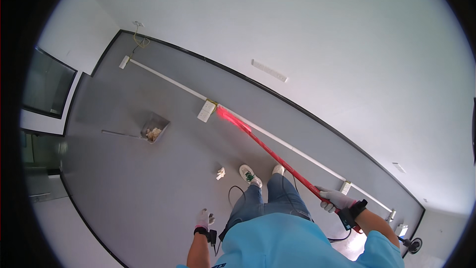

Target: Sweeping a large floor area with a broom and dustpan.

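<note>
My right hand (333,198), in a pale glove, wraps around the red handle of a broom (277,159). The broom slants away to the upper left, and its pinkish-red bristles reach the white floor trunking beside a socket box. On my left side, my left hand (204,217) hangs low in a similar glove, holding nothing, its fingers apart. A crumpled piece of white paper (220,172) lies on the floor in front of my shoes. Farther off to the left rests a grey long-handled dustpan (165,123) with crumpled pale scraps (152,134) inside.
White cable trunking (292,148) crosses the grey floor (148,183) diagonally, joining white socket boxes such as this one (206,111). A yellowish cable (142,43) hangs by the far corner. White walls with black skirting border the floor; a dark glass panel (48,83) is at left.
</note>
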Demonstrator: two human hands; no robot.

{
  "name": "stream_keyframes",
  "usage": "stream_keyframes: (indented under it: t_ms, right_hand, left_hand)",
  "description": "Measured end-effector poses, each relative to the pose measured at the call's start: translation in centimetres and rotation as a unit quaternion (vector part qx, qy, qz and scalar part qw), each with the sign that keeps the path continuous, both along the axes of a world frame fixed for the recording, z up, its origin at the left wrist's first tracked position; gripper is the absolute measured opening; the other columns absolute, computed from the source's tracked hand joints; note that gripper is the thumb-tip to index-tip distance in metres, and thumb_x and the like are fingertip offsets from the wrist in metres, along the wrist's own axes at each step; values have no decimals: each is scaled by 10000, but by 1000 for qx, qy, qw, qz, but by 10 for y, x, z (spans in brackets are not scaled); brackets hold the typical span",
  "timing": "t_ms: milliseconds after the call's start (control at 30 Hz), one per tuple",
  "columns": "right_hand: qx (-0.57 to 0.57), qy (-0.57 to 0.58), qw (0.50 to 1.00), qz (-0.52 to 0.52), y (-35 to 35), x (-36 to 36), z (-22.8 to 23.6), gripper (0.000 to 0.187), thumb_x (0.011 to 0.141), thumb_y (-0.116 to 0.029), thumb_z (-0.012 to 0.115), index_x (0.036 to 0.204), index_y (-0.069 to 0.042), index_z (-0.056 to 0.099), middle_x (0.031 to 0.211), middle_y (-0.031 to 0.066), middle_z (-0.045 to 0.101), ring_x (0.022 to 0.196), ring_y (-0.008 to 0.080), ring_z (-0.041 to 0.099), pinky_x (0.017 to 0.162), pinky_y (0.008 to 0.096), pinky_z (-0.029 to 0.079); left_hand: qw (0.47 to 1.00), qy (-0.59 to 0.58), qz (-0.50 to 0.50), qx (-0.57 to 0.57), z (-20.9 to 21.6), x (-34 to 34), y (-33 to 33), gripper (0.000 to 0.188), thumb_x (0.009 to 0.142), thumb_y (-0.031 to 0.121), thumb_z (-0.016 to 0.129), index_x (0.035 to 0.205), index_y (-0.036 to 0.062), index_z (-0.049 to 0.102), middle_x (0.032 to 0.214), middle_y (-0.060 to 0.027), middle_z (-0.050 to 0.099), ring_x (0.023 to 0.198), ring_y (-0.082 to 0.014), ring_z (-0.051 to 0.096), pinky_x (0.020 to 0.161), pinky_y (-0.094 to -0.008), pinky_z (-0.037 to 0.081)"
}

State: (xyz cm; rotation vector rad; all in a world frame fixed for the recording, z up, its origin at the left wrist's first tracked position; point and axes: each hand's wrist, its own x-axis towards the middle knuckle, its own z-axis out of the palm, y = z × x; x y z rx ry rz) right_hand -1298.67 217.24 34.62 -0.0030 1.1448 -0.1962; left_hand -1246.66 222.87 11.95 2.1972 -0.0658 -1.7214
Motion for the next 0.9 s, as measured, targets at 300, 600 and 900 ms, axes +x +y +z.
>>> stream_keyframes:
  t_ms: [300, 600, 900]
  right_hand:
    - [-142, 209, 964, 84, -17, 13, -58, 456, 847, -233, 315, 1273, -264, 155, 544, -16, 350, 385, 36, 298, 329, 178, 300]
    - [-39, 15, 999, 3, 63, -28, -26, 452, 842, -241, 326, 1269, -238, 178, 561, -1, 373, 388, 42, 307, 327, 168, 293]
    - [-241, 206, 938, 140, 32, -24, -94, 437, 837, -228, 334, 1260, -199, 232, 545, -1, 394, 392, 67, 358, 357, 209, 328]
  left_hand:
    - [999, -4, -39, -8, 13, -33, 29, 429, 767, 130, 388, 1186, 92, 304, 782, -146, 513, 486, -190, 505, 448, -315, 451]
    - [998, -23, -60, 11, 10, -44, 79, 402, 766, 136, 429, 1155, 95, 336, 748, -123, 508, 492, -187, 515, 454, -313, 459]
    - [999, -44, -8, 11, 8, -95, 139, 403, 769, 133, 412, 1163, 94, 335, 749, -124, 522, 468, -179, 499, 434, -297, 436]
